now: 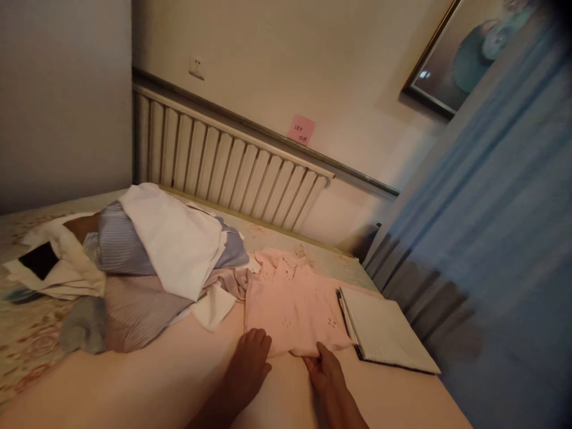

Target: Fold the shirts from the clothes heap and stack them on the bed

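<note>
A pink garment (pixel 297 301) with cut-out flower patterns and a scalloped far edge lies spread on the bed. My right hand (pixel 325 368) pinches its near edge, thumb on top and fingers underneath. At the garment's near left corner is my left hand (pixel 251 361), its fingers resting on the cloth and the thumb held apart from them. Just right of the garment lies a folded pale striped cloth (pixel 388 328) with a dark edge.
A heap of clothes on the left includes a white piece (pixel 172 235), a blue striped piece (pixel 123 241) and a mauve piece (pixel 136 310). Behind the bed are a radiator (pixel 227 164) and a wall. A blue curtain (pixel 500 238) hangs along the right side.
</note>
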The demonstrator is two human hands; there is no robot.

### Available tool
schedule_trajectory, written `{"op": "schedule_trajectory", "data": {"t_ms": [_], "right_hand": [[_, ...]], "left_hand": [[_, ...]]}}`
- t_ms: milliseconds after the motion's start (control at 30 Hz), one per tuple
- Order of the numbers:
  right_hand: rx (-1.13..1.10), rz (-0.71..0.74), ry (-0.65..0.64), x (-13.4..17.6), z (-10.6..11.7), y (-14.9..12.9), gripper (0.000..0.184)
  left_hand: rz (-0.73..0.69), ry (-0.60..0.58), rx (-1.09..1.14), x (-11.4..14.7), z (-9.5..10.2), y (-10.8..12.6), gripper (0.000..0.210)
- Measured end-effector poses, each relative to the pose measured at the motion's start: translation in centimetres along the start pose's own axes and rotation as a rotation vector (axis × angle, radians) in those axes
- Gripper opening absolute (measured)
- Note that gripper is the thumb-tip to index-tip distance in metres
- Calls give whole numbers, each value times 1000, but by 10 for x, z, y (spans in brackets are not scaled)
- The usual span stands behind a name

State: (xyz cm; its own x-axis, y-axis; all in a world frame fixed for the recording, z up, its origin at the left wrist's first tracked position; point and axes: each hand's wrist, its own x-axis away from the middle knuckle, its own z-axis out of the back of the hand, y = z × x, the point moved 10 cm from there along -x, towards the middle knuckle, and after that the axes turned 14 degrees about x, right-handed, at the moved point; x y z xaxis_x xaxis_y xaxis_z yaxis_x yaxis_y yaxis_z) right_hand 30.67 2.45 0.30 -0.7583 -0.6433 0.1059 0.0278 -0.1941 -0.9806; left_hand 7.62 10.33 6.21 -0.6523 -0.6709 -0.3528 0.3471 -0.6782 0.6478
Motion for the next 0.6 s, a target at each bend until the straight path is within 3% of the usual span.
{"op": "schedule_trajectory", "data": {"t_ms": [100, 200, 333, 433, 600], "right_hand": [[-258, -205, 4, 1, 1, 24, 38], [-360, -302, 70, -7, 21, 31, 40], [-241, -307, 169, -32, 60, 23, 31], [-147, -301, 184, -45, 75, 18, 31], [-5, -154, 151, -29, 92, 9, 33]], "left_hand": [[-2, -85, -114, -2, -10, -3, 15], [-9, -103, -167, -6, -11, -6, 19], [-13, -123, -196, -8, -10, -6, 19], [-36, -108, -192, -5, -9, -4, 19], [-30, -65, -174, 13, -2, 1, 21]]}}
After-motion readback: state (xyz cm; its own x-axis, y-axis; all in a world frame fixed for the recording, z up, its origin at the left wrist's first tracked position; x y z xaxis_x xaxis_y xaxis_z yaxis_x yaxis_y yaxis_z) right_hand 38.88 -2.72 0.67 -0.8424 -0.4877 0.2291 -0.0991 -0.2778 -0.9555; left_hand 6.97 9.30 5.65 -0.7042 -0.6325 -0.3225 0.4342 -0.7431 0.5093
